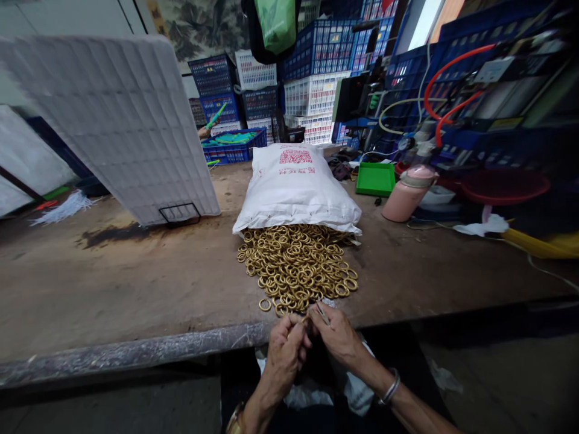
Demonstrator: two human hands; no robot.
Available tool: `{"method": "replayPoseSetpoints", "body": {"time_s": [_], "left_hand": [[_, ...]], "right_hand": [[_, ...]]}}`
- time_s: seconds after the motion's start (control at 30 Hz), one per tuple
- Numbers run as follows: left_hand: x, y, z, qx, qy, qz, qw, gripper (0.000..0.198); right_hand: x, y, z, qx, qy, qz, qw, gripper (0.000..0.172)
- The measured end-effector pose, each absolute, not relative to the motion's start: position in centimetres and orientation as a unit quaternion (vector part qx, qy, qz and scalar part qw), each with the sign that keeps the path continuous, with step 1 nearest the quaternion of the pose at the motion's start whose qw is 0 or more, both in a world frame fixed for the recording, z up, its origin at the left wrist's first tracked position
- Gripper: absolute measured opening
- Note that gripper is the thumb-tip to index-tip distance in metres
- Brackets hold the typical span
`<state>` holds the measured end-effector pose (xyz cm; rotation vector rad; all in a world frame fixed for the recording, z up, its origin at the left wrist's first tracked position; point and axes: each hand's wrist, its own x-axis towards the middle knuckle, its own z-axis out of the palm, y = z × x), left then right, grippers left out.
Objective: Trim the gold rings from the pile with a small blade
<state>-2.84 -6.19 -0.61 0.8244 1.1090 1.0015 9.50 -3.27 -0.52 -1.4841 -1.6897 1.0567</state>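
My left hand (pixel 284 355) is closed in a pinch on a gold-coloured ring (pixel 306 319) at the table's front edge. Close beside it, my right hand (pixel 338 339) is closed around a thin metal tool (pixel 322 314), which looks like a small blade; its exact kind is too small to tell. The fingertips of both hands meet at the ring, partly hiding it. Just beyond them lies a heap of gold-coloured rings (pixel 298 265), spilling from the open mouth of a white woven sack (pixel 298 190). One loose ring (pixel 265 304) lies left of my fingers.
A pale ribbed panel (pixel 131 126) stands upright on the left of the wooden table (pixel 181 283). To the right are a green tray (pixel 375 179) and a pink bottle (pixel 409 196). Behind, another person's hand (pixel 204 132) holds a green item near a blue crate (pixel 260 143).
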Motion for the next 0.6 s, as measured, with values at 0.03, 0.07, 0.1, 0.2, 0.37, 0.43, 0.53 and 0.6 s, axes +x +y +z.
{"method": "replayPoseSetpoints", "body": {"time_s": [0.03,0.07,0.1,0.2,0.37,0.43,0.53,0.6], "left_hand": [[-2.9,-6.2,-0.5,0.369,0.493,0.439,0.655,0.034],[-3.0,-6.2,-0.3,0.373,0.495,0.438,0.651,0.035],[-3.1,-6.2,-0.2,0.376,0.498,0.437,0.648,0.035],[-3.3,-6.2,0.4,0.379,0.504,0.442,0.638,0.034],[-3.2,-6.4,0.7,0.386,0.481,0.461,0.638,0.035],[-3.2,-6.5,0.6,0.386,0.463,0.471,0.643,0.034],[-3.1,-6.5,0.4,0.38,0.461,0.468,0.651,0.033],[-3.2,-6.5,0.4,0.377,0.468,0.464,0.651,0.033]], "right_hand": [[9.6,-3.3,-0.4,-0.564,-0.647,0.399,0.321,0.03],[9.7,-3.4,-0.3,-0.562,-0.652,0.396,0.32,0.029],[9.8,-3.4,-0.3,-0.561,-0.657,0.391,0.318,0.028],[10.1,-3.8,-0.5,-0.549,-0.695,0.359,0.294,0.02],[10.1,-4.5,-1.2,-0.519,-0.771,0.297,0.221,0.021],[10.0,-4.7,-1.3,-0.518,-0.785,0.272,0.202,0.027],[9.9,-4.8,-1.2,-0.528,-0.794,0.244,0.177,0.029],[9.9,-4.8,-1.2,-0.536,-0.796,0.226,0.165,0.029]]}}
